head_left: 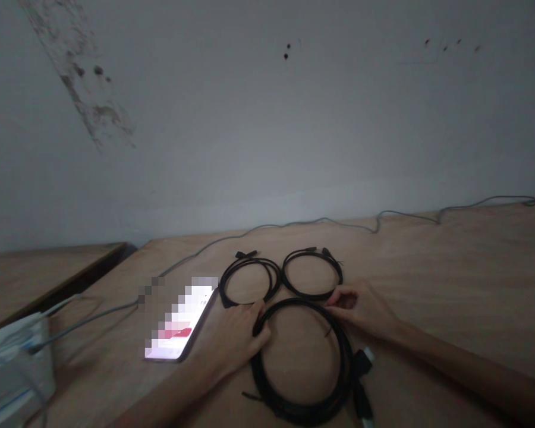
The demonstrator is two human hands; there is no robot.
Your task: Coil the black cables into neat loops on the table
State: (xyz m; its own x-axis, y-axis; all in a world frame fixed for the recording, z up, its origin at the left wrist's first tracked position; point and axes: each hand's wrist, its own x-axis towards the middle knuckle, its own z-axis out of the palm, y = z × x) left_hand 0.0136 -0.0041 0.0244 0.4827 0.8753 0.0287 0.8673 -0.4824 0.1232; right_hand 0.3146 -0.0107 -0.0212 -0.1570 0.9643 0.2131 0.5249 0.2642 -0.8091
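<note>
A large black coiled cable (345, 362) lies on the wooden table, with two plugs (362, 361) at its lower right; they look like video plugs with pale ends. My left hand (241, 333) grips the coil's left side, thumb inside the ring and fingers over it. At the upper right of the same coil, my right hand (363, 306) has its thumb and fingers curled into a pinch. Whatever sits between those fingertips is too small to make out. Thin tie ends stick out from the coil. Behind it lie two smaller black coils, a left one (223, 285) and a right one (312, 296).
Left of my left hand lies a lit phone (185, 333), partly pixelated. A white box (31, 362) with a cable stands at the lower left. A thin grey cord (258, 227) runs along the wall. At the left, a dark gap separates two wooden tabletops.
</note>
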